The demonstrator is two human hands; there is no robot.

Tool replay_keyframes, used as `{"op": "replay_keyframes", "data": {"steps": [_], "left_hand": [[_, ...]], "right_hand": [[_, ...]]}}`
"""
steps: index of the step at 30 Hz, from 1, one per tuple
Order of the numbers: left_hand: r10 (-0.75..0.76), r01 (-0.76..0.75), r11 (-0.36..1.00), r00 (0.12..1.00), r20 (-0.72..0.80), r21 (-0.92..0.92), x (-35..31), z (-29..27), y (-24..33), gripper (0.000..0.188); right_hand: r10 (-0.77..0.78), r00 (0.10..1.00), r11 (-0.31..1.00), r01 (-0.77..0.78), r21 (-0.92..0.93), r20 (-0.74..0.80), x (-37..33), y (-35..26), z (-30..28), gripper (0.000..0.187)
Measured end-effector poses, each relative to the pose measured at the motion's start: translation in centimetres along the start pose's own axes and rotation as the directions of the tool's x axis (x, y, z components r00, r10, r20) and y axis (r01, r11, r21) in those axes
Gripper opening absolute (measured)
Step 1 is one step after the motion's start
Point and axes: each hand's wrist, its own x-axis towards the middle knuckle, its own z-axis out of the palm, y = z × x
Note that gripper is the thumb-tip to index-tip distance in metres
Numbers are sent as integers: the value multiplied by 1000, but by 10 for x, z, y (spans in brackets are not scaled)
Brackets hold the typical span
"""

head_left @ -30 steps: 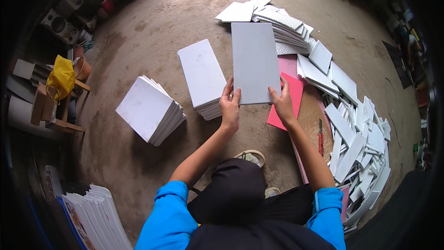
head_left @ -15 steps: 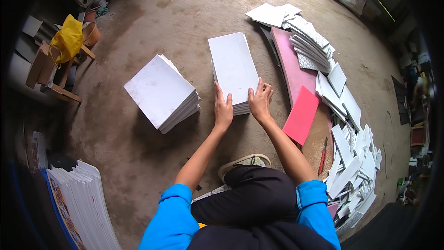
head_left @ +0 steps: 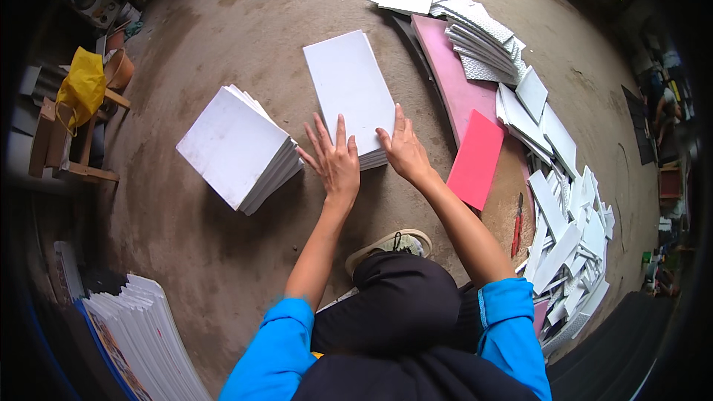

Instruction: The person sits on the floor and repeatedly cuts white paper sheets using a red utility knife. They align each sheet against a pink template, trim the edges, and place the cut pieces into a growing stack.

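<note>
A neat stack of white rectangular boards (head_left: 349, 78) lies on the floor in front of me. My left hand (head_left: 336, 162) is at its near left corner with the fingers spread, some of them over the top board. At the near right corner is my right hand (head_left: 405, 153), thumb apart from the fingers, which rest along the edge. Neither hand grasps a board. Just left of my left hand stands a second stack of white boards (head_left: 232, 147), turned at an angle, its lower sheets slightly uneven.
To the right lie a pink board (head_left: 453, 78), a red sheet (head_left: 476, 160), a red cutter knife (head_left: 518, 226), textured white sheets (head_left: 486, 41) and a heap of white offcuts (head_left: 568, 241). More white sheets (head_left: 145, 334) stand at lower left. A yellow bag (head_left: 83, 85) sits on a wooden stool.
My left hand has spread its fingers, some now over the top board, instead of holding the stack's side. The whole view has shifted slightly; the stacks stay in place.
</note>
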Motion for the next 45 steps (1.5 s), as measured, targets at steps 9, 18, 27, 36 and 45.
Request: {"op": "replay_keyframes", "data": {"steps": [9, 18, 27, 36, 45], "left_hand": [[529, -382, 704, 845, 82, -599, 7, 48, 114, 34], [722, -102, 522, 582, 374, -847, 5, 205, 239, 25], [526, 227, 437, 721, 452, -870, -17, 283, 294, 29], [590, 860, 125, 337, 734, -495, -13, 219, 290, 69], [642, 604, 461, 279, 714, -650, -4, 163, 220, 44]], "right_hand": [[85, 961, 989, -114, -96, -264, 2, 207, -83, 27], [18, 883, 959, -147, -241, -469, 50, 382, -94, 37], [-225, 821, 914, -9, -405, -526, 55, 400, -120, 28], [-318, 807, 924, 147, -352, -497, -83, 315, -129, 31], [-1, 820, 955, -170, -245, -572, -125, 284, -180, 41]]}}
